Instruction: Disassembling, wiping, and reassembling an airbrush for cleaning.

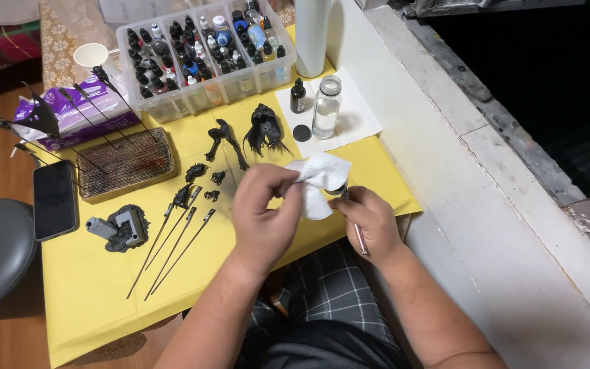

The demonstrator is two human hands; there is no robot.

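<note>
My left hand [264, 212] pinches a crumpled white tissue [319, 181] over the near edge of the yellow-covered table [90, 287]. My right hand [370, 219] holds a slim tool with a pinkish handle [359, 236], its tip pressed into the tissue. Just beyond my hands lie black painted model parts [264, 130] and small dark bits mounted on thin sticks [179, 239].
A clear bin of small paint bottles [203, 51] stands at the back, beside a white cylinder [312, 34]. A glass jar [326, 106], a dark dropper bottle [298, 96] and a black cap rest on white paper. A cardboard block [128, 162], phone [54, 199] and grey model piece [121, 227] lie left.
</note>
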